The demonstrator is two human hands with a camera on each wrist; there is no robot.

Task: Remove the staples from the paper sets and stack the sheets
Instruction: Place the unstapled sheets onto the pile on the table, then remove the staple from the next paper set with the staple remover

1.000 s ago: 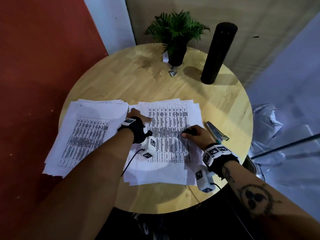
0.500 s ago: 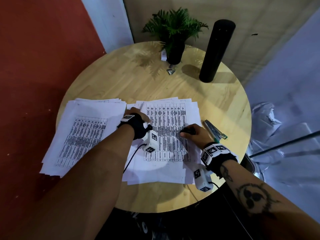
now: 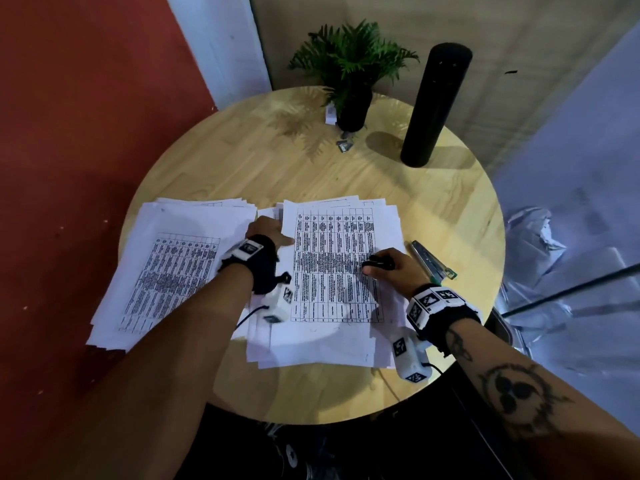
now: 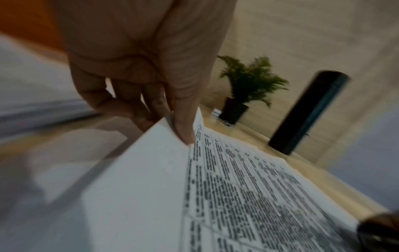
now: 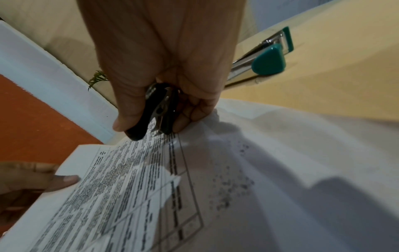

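On the round wooden table [image 3: 433, 216], the top sheet [image 3: 332, 265] of the pile at six o'clock is white, printed with a dense black grid of small text. The left hand [image 3: 268, 232] pinches its nine o'clock edge, thumb on top, fingers curled underneath, lifting that edge. The right hand [image 3: 391, 266] clasps a black staple remover [image 5: 155, 110], resting on the sheet toward three o'clock. A second pile [image 3: 173, 265] lies at eight o'clock. A teal stapler [image 3: 433, 263] sits at three o'clock.
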